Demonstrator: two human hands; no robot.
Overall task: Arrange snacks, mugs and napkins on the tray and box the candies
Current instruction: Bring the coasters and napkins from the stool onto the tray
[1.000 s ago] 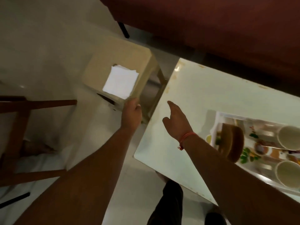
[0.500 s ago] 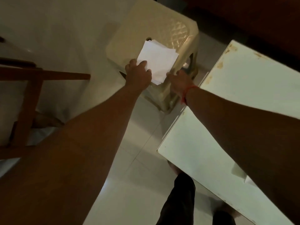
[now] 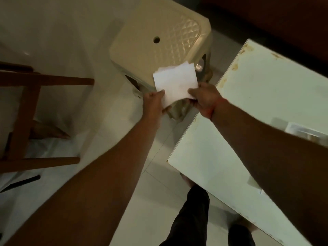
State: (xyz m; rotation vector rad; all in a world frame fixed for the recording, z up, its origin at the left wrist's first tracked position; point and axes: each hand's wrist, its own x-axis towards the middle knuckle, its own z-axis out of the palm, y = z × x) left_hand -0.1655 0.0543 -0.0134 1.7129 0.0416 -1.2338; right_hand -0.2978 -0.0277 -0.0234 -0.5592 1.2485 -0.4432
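A small stack of white paper napkins (image 3: 175,82) is held in the air over the near edge of a cream plastic stool (image 3: 159,41). My left hand (image 3: 154,103) pinches the stack's lower left corner. My right hand (image 3: 204,100), with a red thread at the wrist, grips its lower right edge. The corner of the tray (image 3: 301,130) shows blurred on the white table (image 3: 257,103) at the right, mostly hidden behind my right forearm. No mugs, snacks or candies are visible.
A wooden chair frame (image 3: 26,110) stands on the left over white cloth on the tiled floor. A dark sofa fills the top right. My legs in dark trousers (image 3: 191,219) stand between stool and table. The table's corner lies just right of my hands.
Both hands have lifted the napkin stack off the stool top and drawn it toward me. The right hand, which was reaching, now grips the stack. The view has shifted left.
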